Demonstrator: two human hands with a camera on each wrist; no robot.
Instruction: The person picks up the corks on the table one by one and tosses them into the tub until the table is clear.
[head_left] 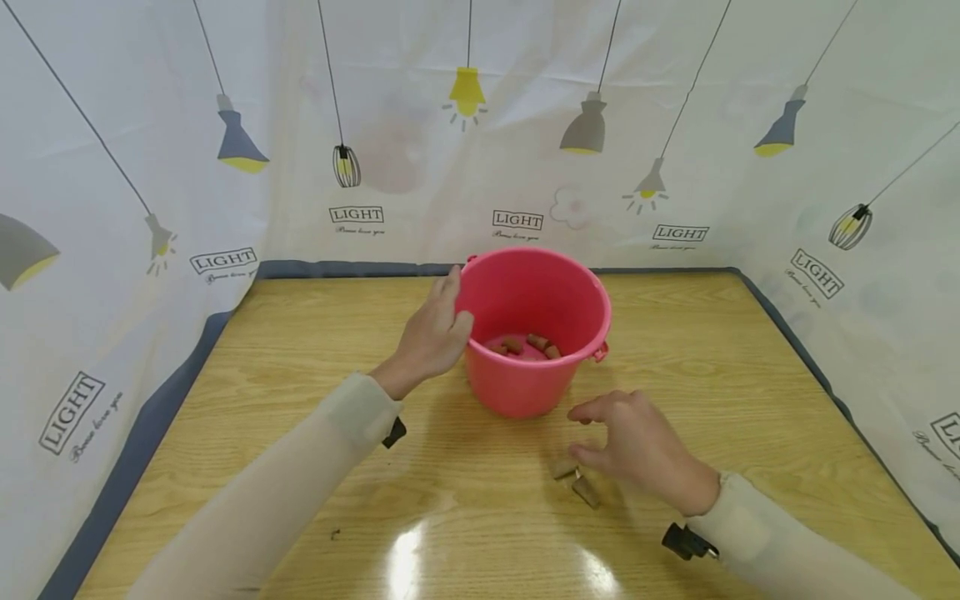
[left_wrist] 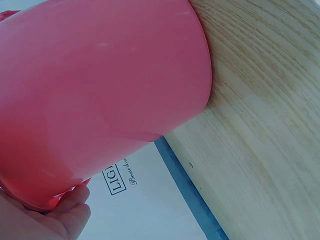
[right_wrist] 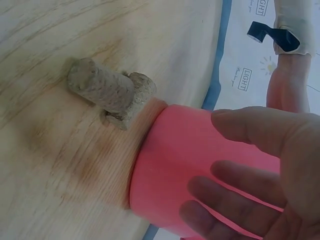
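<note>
A pink bucket [head_left: 517, 387] stands upright on the wooden table, with several brown corks [head_left: 512, 344] lying on its bottom. My left hand [head_left: 433, 332] grips the bucket's rim on the left side; in the left wrist view its fingers [left_wrist: 74, 212] lie around that edge. Two loose corks [right_wrist: 102, 85] lie on the table in front of the bucket, touching each other. Just right of these corks, my right hand [head_left: 637, 442] hovers with its fingers apart and nothing between them. The right wrist view shows that palm facing the bucket wall.
The wooden table [head_left: 300, 467] reaches back to a white sheet [head_left: 420, 108] printed with hanging lamps, which surrounds it on three sides. A dark blue band [head_left: 330, 269] runs along the sheet's lower edge. A small red handle lug [head_left: 601, 352] juts from the bucket's right side.
</note>
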